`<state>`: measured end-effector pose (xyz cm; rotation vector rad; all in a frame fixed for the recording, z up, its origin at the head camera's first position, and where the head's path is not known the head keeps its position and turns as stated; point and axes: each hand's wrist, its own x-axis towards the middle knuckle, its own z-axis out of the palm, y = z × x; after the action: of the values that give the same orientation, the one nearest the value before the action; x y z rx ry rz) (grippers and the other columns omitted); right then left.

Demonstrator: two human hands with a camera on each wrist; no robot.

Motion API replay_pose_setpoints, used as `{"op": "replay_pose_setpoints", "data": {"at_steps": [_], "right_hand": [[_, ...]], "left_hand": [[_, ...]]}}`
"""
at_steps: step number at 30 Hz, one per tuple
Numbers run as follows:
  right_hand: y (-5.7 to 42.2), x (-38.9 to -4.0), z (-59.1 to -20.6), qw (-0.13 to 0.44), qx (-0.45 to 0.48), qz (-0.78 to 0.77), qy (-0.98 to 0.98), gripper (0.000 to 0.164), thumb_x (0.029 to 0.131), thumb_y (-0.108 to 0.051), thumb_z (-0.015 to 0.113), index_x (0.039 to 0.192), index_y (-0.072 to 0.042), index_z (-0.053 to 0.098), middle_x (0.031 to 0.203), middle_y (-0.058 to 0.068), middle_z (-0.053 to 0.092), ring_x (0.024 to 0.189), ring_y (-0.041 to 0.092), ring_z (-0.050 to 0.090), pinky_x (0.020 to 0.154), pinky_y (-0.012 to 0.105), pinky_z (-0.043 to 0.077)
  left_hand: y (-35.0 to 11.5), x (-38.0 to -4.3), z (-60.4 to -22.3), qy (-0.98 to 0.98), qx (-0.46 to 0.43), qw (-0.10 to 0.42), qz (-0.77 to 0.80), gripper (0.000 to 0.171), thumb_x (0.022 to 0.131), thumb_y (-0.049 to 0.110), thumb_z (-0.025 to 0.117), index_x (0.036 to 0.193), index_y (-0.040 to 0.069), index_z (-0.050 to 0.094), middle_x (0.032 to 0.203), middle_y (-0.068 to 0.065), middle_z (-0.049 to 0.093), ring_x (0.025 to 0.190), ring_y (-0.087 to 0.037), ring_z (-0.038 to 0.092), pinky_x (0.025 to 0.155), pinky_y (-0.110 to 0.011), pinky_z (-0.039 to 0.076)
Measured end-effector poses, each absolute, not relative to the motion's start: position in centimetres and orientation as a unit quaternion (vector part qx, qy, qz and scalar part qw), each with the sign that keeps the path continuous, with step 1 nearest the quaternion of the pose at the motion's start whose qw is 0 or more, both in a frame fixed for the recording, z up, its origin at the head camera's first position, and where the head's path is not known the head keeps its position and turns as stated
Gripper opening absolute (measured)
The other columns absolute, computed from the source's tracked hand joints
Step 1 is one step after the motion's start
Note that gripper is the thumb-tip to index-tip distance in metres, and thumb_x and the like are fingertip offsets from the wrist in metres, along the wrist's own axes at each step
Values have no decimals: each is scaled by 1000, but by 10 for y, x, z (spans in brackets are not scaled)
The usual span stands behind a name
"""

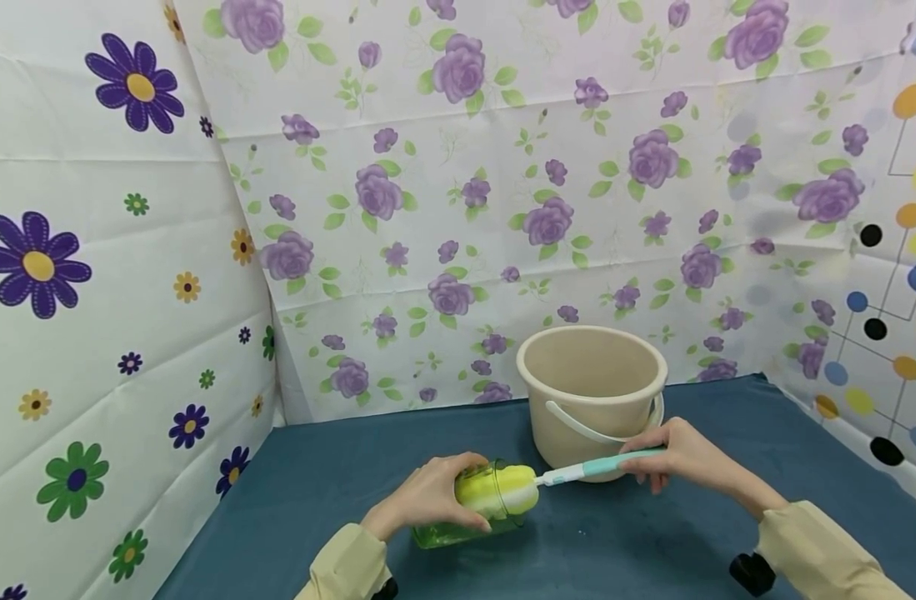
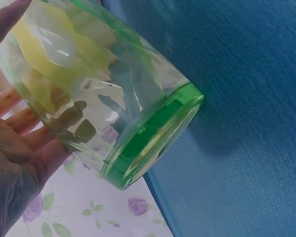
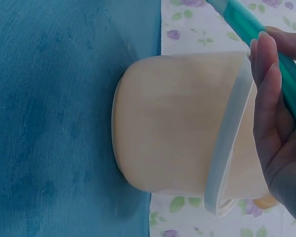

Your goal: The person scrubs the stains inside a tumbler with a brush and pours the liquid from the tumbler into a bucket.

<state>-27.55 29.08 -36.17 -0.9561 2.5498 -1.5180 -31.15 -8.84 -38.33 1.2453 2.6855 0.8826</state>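
Observation:
My left hand [image 1: 433, 493] grips a clear green-tinted glass [image 1: 450, 534], tilted on its side low over the table with its mouth to the right. In the left wrist view, the thick green base [image 2: 153, 136] of the glass faces the camera and the hand [image 2: 17, 163] curves around its side. A yellow sponge brush head [image 1: 519, 490] sits partly inside the glass, its rear end sticking out of the mouth. My right hand [image 1: 681, 454] holds the brush's white and teal handle [image 1: 603, 467]. In the right wrist view, fingers wrap the teal handle [image 3: 244, 22].
A beige bucket [image 1: 558, 417] stands upright behind the brush, near the right hand. Its pale carrying handle [image 1: 581, 428] hangs down in front. A dark blue cloth [image 1: 337, 475] covers the table, and flowered sheets [image 1: 412, 350] hang behind and at the left.

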Motion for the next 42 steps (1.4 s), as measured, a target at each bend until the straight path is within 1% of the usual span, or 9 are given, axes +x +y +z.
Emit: {"op": "replay_pose_setpoints", "data": {"at_steps": [7,11,13,20,22,25,32,39,42], "right_hand": [[294,-274,-365,34,-314,-490,812,18,85,-9,63,100,0,68,64,10,62,46,28,57,46,41,48],[293,-273,-366,44,-313,-494,810,18,86,-7,62,101,1,68,64,10,62,47,33,56,47,42,47],[292,-272,-365,46,-314,-496,808,18,86,-7,62,101,1,68,64,11,62,47,32,56,46,42,47],[287,-272,-362,33,-320,-497,806,17,86,-10,63,100,-4,69,66,17,61,46,32,55,45,42,47],[285,-273,-361,28,-319,-494,808,17,85,-11,63,100,-5,69,66,16,62,46,33,55,44,41,47],[284,-274,-359,21,-317,-494,809,17,85,-11,64,100,-4,69,67,16,62,46,30,55,44,40,47],[280,-276,-352,3,-312,-487,815,18,83,-13,67,98,-2,69,65,10,63,48,30,57,45,39,47],[280,-278,-351,-2,-308,-483,820,18,83,-15,67,96,-3,70,66,9,63,49,32,57,46,39,48],[282,-278,-353,-6,-311,-477,822,19,83,-15,67,97,-3,69,65,8,64,49,31,57,46,39,48]], "left_hand": [[-88,-312,-381,874,398,32,278,75,65,56,73,126,17,50,109,7,55,92,-8,53,70,-29,45],[-88,-313,-381,875,396,36,276,75,66,56,72,127,18,50,110,7,55,95,-10,53,72,-30,45],[-88,-313,-381,875,396,38,276,75,66,55,73,127,18,50,110,7,55,95,-10,53,73,-31,45],[-90,-317,-382,875,394,38,280,74,66,54,73,126,16,51,110,6,55,95,-10,53,74,-31,45],[-90,-317,-382,874,394,38,283,74,67,53,73,126,16,51,111,4,56,96,-11,53,74,-31,45],[-90,-317,-382,872,396,35,285,75,66,54,73,127,15,51,113,3,55,98,-11,53,74,-30,45],[-89,-318,-383,871,400,34,284,75,66,55,73,126,16,51,111,5,55,92,-8,53,71,-27,45],[-88,-316,-383,870,400,38,286,75,66,54,73,126,16,51,110,8,55,87,-5,53,68,-26,44],[-88,-315,-383,870,402,36,284,75,65,54,73,126,17,51,109,8,55,86,-5,53,67,-26,44]]}}
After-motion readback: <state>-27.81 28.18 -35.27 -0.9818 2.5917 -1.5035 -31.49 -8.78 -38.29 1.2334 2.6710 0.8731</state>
